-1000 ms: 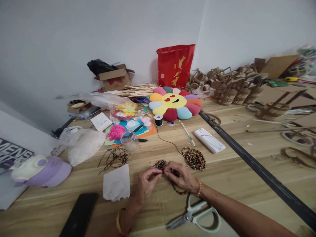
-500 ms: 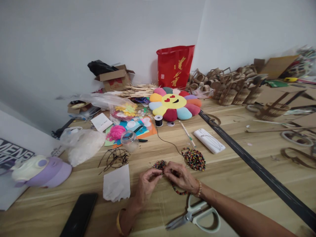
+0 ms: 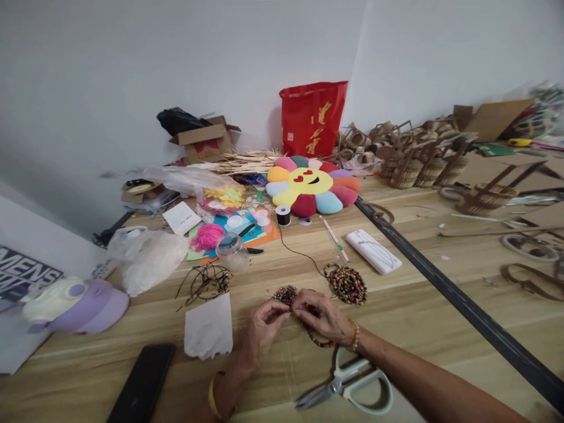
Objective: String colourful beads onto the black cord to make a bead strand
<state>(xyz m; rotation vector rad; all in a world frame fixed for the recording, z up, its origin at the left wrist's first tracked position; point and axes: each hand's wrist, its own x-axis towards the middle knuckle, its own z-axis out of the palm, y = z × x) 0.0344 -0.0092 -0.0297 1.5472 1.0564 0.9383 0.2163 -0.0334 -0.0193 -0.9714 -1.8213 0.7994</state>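
Fingertip to fingertip, my left hand (image 3: 264,326) and my right hand (image 3: 324,314) work in a pinch low in the middle of the head view. A string of coloured beads (image 3: 321,342) comes out from under my right hand, which is closed on it. What lies between my left finger and thumb is too small to make out. Just beyond the fingertips is a small heap of beads (image 3: 284,294). Farther right lies a coiled bundle of bead strings (image 3: 348,284). Scissors with pale handles (image 3: 337,386) rest below my right wrist.
A black thread spool (image 3: 283,216) stands ahead, its thread trailing toward the bead bundle. On the left are a torn paper (image 3: 208,329), a phone (image 3: 141,382) and tangled black cords (image 3: 205,286). A white power bank (image 3: 373,251) and a black strip (image 3: 449,299) lie right.
Almost nothing differs. Both hands keep the same pinch, with only a slight shift of the fingers.
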